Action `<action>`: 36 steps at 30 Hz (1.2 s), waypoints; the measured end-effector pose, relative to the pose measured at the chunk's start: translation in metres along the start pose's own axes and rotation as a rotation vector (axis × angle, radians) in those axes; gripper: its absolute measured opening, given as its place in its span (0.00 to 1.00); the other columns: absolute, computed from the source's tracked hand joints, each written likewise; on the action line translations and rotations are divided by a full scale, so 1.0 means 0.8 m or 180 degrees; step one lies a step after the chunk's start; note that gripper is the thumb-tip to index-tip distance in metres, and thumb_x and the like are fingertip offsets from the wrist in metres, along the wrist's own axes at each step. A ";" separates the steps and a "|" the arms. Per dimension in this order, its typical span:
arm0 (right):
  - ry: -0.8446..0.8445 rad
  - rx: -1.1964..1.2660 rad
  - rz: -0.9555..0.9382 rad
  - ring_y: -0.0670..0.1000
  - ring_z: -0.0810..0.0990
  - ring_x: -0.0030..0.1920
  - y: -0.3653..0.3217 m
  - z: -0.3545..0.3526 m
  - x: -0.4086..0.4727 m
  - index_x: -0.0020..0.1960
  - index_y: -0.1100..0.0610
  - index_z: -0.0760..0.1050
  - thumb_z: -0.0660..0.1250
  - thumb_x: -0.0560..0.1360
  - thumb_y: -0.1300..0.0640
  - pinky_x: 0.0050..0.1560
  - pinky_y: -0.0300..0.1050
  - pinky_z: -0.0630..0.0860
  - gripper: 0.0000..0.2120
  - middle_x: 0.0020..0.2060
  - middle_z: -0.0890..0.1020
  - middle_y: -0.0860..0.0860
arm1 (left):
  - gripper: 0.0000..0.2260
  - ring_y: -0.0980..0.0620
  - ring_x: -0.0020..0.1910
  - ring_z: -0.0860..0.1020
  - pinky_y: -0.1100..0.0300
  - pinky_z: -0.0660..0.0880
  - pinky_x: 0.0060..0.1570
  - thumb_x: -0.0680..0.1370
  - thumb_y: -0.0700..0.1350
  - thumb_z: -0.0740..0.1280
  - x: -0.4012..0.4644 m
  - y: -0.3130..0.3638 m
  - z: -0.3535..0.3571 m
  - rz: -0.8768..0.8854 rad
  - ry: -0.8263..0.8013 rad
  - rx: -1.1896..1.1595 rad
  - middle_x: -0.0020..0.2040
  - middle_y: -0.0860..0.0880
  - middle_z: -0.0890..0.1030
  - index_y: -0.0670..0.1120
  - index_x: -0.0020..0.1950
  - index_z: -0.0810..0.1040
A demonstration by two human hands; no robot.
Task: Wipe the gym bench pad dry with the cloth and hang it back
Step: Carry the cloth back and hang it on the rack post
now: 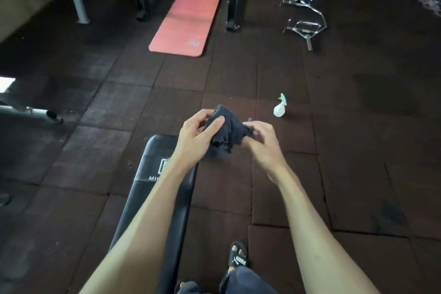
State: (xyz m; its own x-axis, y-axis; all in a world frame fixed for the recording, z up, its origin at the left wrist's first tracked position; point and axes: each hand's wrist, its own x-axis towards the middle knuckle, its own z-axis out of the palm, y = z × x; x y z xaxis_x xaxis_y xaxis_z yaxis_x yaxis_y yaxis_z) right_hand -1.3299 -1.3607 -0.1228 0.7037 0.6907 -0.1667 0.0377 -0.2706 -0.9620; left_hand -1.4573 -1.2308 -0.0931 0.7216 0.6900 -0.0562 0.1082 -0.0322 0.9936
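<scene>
A dark crumpled cloth [225, 132] hangs in the air between both hands, above the far end of the black gym bench pad [152, 188]. My left hand [195, 136] grips the cloth's left side, thumb pressed on top. My right hand [262, 141] pinches its right edge with curled fingers. The bench pad runs lengthwise beneath my left forearm, which hides part of it and its white logo.
A white spray bottle [279, 108] with a green trigger stands on the dark rubber floor to the right. A pink exercise mat [188, 16] lies farther ahead. Chrome cable handles [304, 24] rest at the upper right. Another bench's frame [31, 112] is at left. My sandalled foot [238, 260] stands beside the bench.
</scene>
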 end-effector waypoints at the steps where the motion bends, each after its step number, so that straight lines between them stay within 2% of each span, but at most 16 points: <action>1: 0.0013 -0.0200 -0.0190 0.42 0.71 0.65 -0.001 -0.014 0.007 0.53 0.49 0.81 0.70 0.67 0.58 0.65 0.40 0.71 0.15 0.63 0.70 0.47 | 0.06 0.57 0.46 0.81 0.59 0.79 0.50 0.81 0.43 0.69 0.010 0.010 0.011 0.0045 -0.0037 0.0031 0.46 0.49 0.85 0.42 0.55 0.82; 3: 0.0012 -0.0320 -0.0474 0.44 0.74 0.65 -0.007 -0.040 0.022 0.55 0.49 0.80 0.73 0.66 0.54 0.67 0.47 0.72 0.17 0.62 0.74 0.45 | 0.07 0.59 0.45 0.82 0.63 0.78 0.48 0.81 0.44 0.70 0.032 0.028 0.035 0.0126 -0.0061 0.0121 0.47 0.49 0.85 0.42 0.55 0.83; 5: -0.0064 -0.0093 -0.0597 0.46 0.80 0.59 -0.013 -0.062 0.040 0.57 0.47 0.78 0.77 0.68 0.51 0.62 0.49 0.76 0.18 0.57 0.81 0.45 | 0.07 0.60 0.45 0.83 0.66 0.77 0.45 0.80 0.46 0.71 0.054 0.039 0.055 0.0120 -0.0045 0.0120 0.47 0.51 0.86 0.44 0.55 0.84; 7: -0.0096 0.0183 -0.0650 0.47 0.82 0.55 -0.020 -0.079 0.057 0.58 0.49 0.77 0.76 0.72 0.53 0.56 0.45 0.79 0.17 0.53 0.84 0.48 | 0.07 0.58 0.46 0.84 0.64 0.78 0.44 0.79 0.49 0.72 0.074 0.046 0.072 0.0050 -0.0035 0.0071 0.48 0.51 0.87 0.48 0.55 0.85; 10: 0.0140 0.0229 -0.0650 0.47 0.83 0.52 -0.025 -0.100 0.091 0.55 0.54 0.80 0.73 0.75 0.57 0.55 0.50 0.80 0.10 0.49 0.85 0.48 | 0.09 0.53 0.47 0.84 0.56 0.80 0.45 0.79 0.52 0.71 0.112 0.055 0.091 -0.0229 -0.0028 -0.0289 0.50 0.46 0.87 0.50 0.55 0.85; 12: 0.0296 0.0271 -0.0586 0.47 0.83 0.51 -0.025 -0.113 0.123 0.54 0.55 0.81 0.71 0.76 0.58 0.56 0.53 0.80 0.07 0.47 0.86 0.49 | 0.10 0.48 0.51 0.84 0.52 0.81 0.50 0.82 0.51 0.67 0.148 0.059 0.098 -0.0389 -0.0139 -0.0567 0.53 0.43 0.86 0.47 0.56 0.85; 14: 0.0455 0.0282 -0.0508 0.49 0.84 0.50 -0.027 -0.123 0.159 0.53 0.55 0.81 0.70 0.77 0.58 0.55 0.53 0.81 0.05 0.46 0.86 0.49 | 0.10 0.46 0.55 0.84 0.53 0.80 0.50 0.83 0.48 0.67 0.186 0.058 0.103 -0.0460 -0.0312 -0.0616 0.54 0.43 0.86 0.46 0.59 0.84; 17: 0.0653 0.0377 -0.0456 0.49 0.85 0.48 -0.033 -0.128 0.225 0.51 0.52 0.80 0.71 0.76 0.57 0.51 0.53 0.82 0.04 0.43 0.86 0.49 | 0.12 0.46 0.54 0.85 0.56 0.81 0.49 0.80 0.45 0.71 0.249 0.056 0.110 -0.0475 -0.0510 -0.0593 0.52 0.40 0.86 0.45 0.63 0.81; 20: 0.0677 0.0427 -0.0449 0.52 0.85 0.45 -0.051 -0.130 0.306 0.48 0.48 0.79 0.73 0.75 0.55 0.47 0.55 0.82 0.04 0.41 0.86 0.50 | 0.12 0.47 0.52 0.85 0.57 0.82 0.50 0.78 0.42 0.72 0.330 0.064 0.112 -0.0439 -0.0591 -0.0691 0.51 0.40 0.87 0.43 0.61 0.82; 23: 0.0540 0.0398 -0.0508 0.50 0.85 0.49 -0.080 -0.133 0.399 0.49 0.49 0.82 0.72 0.75 0.57 0.51 0.53 0.82 0.05 0.46 0.86 0.49 | 0.10 0.46 0.51 0.85 0.53 0.82 0.52 0.77 0.42 0.74 0.430 0.078 0.110 -0.0454 -0.0575 -0.0787 0.51 0.41 0.87 0.42 0.57 0.85; 26: 0.0554 0.0617 -0.0284 0.47 0.83 0.54 -0.116 -0.139 0.485 0.47 0.47 0.86 0.69 0.76 0.56 0.59 0.50 0.79 0.08 0.54 0.82 0.48 | 0.08 0.45 0.49 0.85 0.52 0.82 0.50 0.75 0.42 0.76 0.527 0.101 0.107 -0.0433 -0.0302 -0.0842 0.49 0.41 0.87 0.42 0.53 0.86; 27: 0.0554 0.0734 -0.0198 0.49 0.82 0.54 -0.130 -0.143 0.513 0.46 0.47 0.86 0.67 0.76 0.55 0.60 0.53 0.79 0.09 0.53 0.82 0.50 | 0.08 0.46 0.47 0.85 0.54 0.82 0.48 0.74 0.43 0.77 0.558 0.110 0.108 -0.0409 -0.0234 -0.0804 0.48 0.41 0.87 0.42 0.52 0.86; 29: 0.0427 0.1086 -0.0065 0.52 0.83 0.48 -0.153 -0.151 0.565 0.48 0.53 0.86 0.66 0.78 0.56 0.59 0.60 0.78 0.10 0.47 0.84 0.53 | 0.07 0.48 0.44 0.85 0.57 0.81 0.42 0.73 0.43 0.78 0.616 0.122 0.112 -0.0399 -0.0169 -0.0814 0.44 0.43 0.87 0.42 0.50 0.87; 31: 0.0265 0.1270 -0.0137 0.50 0.82 0.42 -0.173 -0.157 0.607 0.49 0.56 0.85 0.67 0.79 0.57 0.55 0.60 0.79 0.08 0.40 0.85 0.52 | 0.08 0.47 0.43 0.86 0.57 0.81 0.40 0.73 0.43 0.78 0.661 0.131 0.120 -0.0405 -0.0177 -0.0813 0.44 0.42 0.87 0.42 0.49 0.87; 33: 0.0262 0.1197 -0.0236 0.50 0.84 0.42 -0.183 -0.163 0.657 0.49 0.56 0.85 0.70 0.77 0.56 0.53 0.58 0.80 0.06 0.40 0.86 0.52 | 0.09 0.45 0.45 0.86 0.57 0.82 0.40 0.73 0.45 0.78 0.710 0.135 0.128 -0.0426 -0.0224 -0.0768 0.46 0.41 0.87 0.42 0.50 0.87; 36: 0.0378 0.1085 -0.0279 0.55 0.86 0.46 -0.187 -0.176 0.740 0.51 0.59 0.83 0.74 0.74 0.58 0.55 0.62 0.81 0.08 0.43 0.86 0.58 | 0.09 0.49 0.44 0.86 0.62 0.80 0.38 0.75 0.46 0.76 0.790 0.136 0.138 -0.0467 -0.0217 -0.0718 0.46 0.42 0.88 0.42 0.51 0.87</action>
State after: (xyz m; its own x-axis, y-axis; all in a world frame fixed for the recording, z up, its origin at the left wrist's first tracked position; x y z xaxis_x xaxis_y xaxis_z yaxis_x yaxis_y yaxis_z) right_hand -0.8192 -1.0059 -0.0472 0.7865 0.6132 -0.0733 -0.1228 0.0389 -0.9917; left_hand -0.9145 -0.8780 -0.0314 0.7546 0.6250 -0.1999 0.0654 0.2315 0.9706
